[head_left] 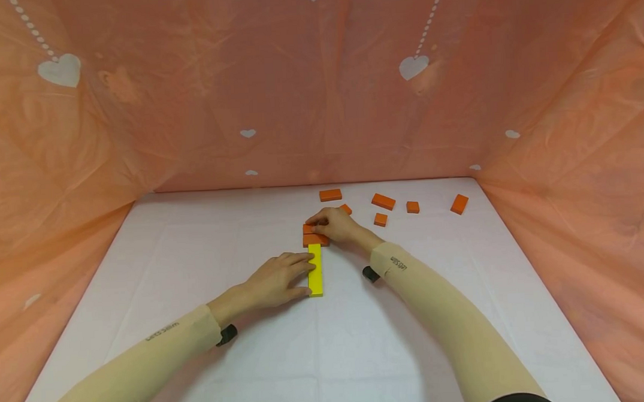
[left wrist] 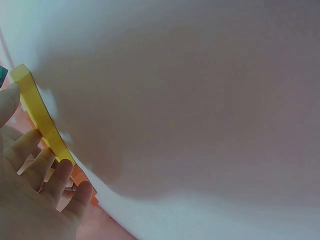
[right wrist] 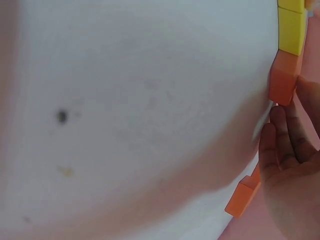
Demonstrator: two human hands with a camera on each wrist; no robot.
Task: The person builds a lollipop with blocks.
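Note:
A long yellow strip [head_left: 316, 279] of blocks lies lengthwise on the white table, with a seam across it in the right wrist view. My left hand [head_left: 277, 279] reaches in from the left; its outstretched fingertips and thumb touch the strip's left side. At the strip's far end an orange block [head_left: 315, 240] lies crosswise. Just beyond sits a second orange block [head_left: 307, 229], partly covered by my right hand [head_left: 336, 224], which pinches it between thumb and fingers. In the left wrist view the yellow strip [left wrist: 40, 110] runs beside the fingertips.
Loose orange blocks lie along the back: a long one [head_left: 330, 195], another long one [head_left: 384, 201], two small ones [head_left: 413, 207] [head_left: 380, 219] and one at the far right [head_left: 459, 204]. One more [head_left: 346, 209] is partly hidden behind the right hand. A pink curtain [head_left: 307, 105] hangs behind the table.

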